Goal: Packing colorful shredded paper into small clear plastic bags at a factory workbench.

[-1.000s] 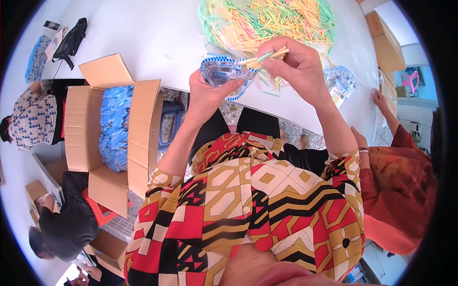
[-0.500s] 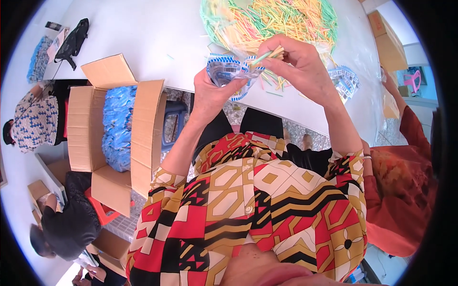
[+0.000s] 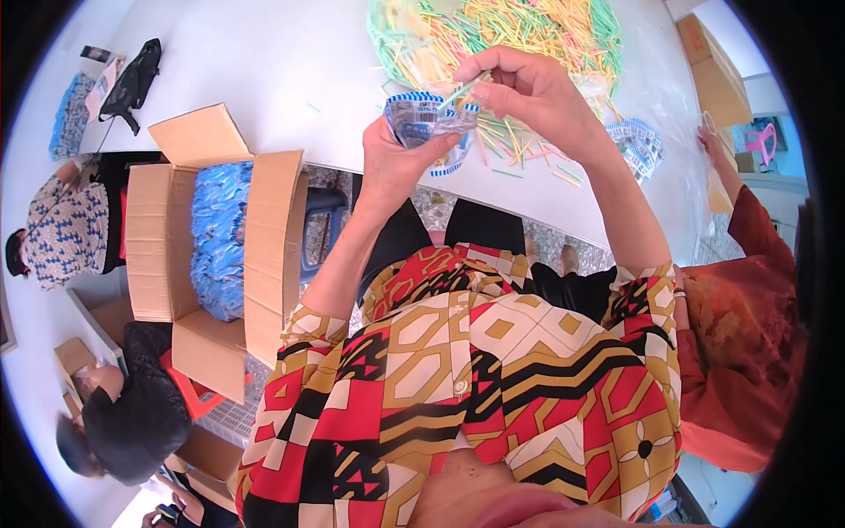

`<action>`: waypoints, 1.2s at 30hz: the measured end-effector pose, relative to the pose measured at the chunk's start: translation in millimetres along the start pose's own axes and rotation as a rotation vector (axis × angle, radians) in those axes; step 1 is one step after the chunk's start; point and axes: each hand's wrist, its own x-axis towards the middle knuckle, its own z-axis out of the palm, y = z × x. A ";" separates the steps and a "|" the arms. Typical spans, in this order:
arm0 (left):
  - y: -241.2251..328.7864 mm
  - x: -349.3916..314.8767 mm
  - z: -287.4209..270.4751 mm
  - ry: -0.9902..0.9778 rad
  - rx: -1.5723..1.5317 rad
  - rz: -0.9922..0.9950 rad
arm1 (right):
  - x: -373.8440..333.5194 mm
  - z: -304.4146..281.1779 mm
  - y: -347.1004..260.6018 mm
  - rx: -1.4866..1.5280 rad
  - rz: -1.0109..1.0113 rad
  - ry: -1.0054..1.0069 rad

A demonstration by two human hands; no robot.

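My left hand (image 3: 394, 167) holds an open printed plastic packet (image 3: 421, 123), blue and white, upright over the table's near edge, with the thumb across its front. My right hand (image 3: 541, 97) is at the packet's mouth, thumb and fingers pinching a few thin pastel sticks (image 3: 465, 91). The lower ends of these sticks reach toward the packet's opening. Just beyond both hands lies a large heap of yellow, green and pink sticks (image 3: 537, 35) in clear plastic. Several loose sticks (image 3: 515, 145) are scattered on the near side of the heap.
More flat packets (image 3: 635, 148) lie on the white table (image 3: 264, 62) to the right. An open cardboard box (image 3: 273, 238) full of blue packets stands at left. A black bag (image 3: 132, 88) is at the far left. Other people sit on both sides, one in rust-red clothing (image 3: 739, 334) close at right.
My right hand has shifted slightly up and left at the packet's mouth. Fewer sticks show between its fingers. The packet in my left hand has stayed nearly in place.
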 end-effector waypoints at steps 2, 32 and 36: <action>-0.4 0.4 -0.1 0.003 0.001 -0.003 | 0.7 -1.3 0.4 0.037 0.020 -0.010; -1.8 -1.8 -5.0 0.024 0.026 0.016 | 2.5 11.9 -18.1 -0.466 -0.403 0.224; 0.4 -0.9 -9.0 0.052 -0.076 0.029 | -2.2 0.9 2.3 -0.152 -0.170 0.253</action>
